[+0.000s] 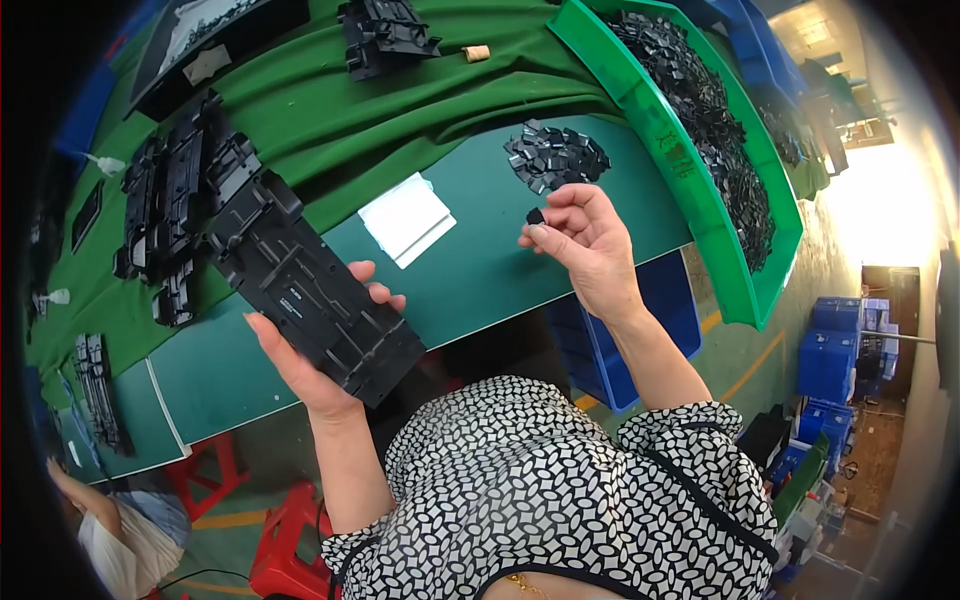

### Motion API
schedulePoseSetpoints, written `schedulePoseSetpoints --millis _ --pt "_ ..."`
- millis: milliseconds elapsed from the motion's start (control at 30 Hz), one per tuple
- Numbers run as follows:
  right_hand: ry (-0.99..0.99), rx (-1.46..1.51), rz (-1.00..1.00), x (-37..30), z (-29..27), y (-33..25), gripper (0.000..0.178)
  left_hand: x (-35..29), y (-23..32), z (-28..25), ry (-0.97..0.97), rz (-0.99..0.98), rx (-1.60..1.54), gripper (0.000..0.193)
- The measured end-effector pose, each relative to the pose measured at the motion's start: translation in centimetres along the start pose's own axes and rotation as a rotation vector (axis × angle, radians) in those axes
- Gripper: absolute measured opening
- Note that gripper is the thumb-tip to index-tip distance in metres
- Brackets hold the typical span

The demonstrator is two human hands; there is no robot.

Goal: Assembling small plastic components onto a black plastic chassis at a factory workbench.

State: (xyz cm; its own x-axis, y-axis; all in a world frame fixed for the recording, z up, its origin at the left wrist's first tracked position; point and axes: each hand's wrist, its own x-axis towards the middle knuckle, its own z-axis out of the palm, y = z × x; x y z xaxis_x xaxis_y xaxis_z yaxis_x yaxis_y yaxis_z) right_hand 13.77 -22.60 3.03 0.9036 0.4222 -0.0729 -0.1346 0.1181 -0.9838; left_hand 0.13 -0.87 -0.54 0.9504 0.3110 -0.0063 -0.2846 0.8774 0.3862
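My left hand is wrapped around a long black plastic housing, held tilted above the near edge of the table. Moulded ribs and raised ends show on its upturned side. Between the thumb and fingers of my right hand is a small black clip-like piece; its exact shape is too small to tell. Just beyond that hand, a pile of small black pieces lies on the green tabletop. A white pad of sheets rests between the housing and the pile.
A long green bin full of small black pieces stands at the right. More black housings lie at the left, another housing at the back. Under the table is a blue crate. Another person's arm shows at lower left, near red stools.
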Motion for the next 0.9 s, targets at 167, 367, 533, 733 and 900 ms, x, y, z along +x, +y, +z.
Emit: schedulePoseSetpoints --millis 167,367,533,733,900 --pt "-0.058 0.007 0.04 -0.1 0.3 0.1 0.017 -0.2 0.0 0.1 0.011 0.002 -0.035 0.085" --pt "-0.122 -0.023 0.08 0.0 0.9 0.5 0.01 -0.1 0.1 0.0 -0.015 -0.023 -0.088 0.088" --pt "-0.214 -0.447 -0.02 1.3 2.7 0.5 0.011 0.0 0.1 0.3 -0.01 -0.01 -0.04 0.082" --pt "-0.329 -0.9 -0.562 5.0 6.0 0.7 0.009 -0.1 0.2 0.4 0.005 0.001 -0.094 0.082" --pt "-0.404 -1.18 -0.795 6.9 6.8 2.1 0.008 0.0 0.3 0.1 -0.015 0.003 -0.088 0.084"
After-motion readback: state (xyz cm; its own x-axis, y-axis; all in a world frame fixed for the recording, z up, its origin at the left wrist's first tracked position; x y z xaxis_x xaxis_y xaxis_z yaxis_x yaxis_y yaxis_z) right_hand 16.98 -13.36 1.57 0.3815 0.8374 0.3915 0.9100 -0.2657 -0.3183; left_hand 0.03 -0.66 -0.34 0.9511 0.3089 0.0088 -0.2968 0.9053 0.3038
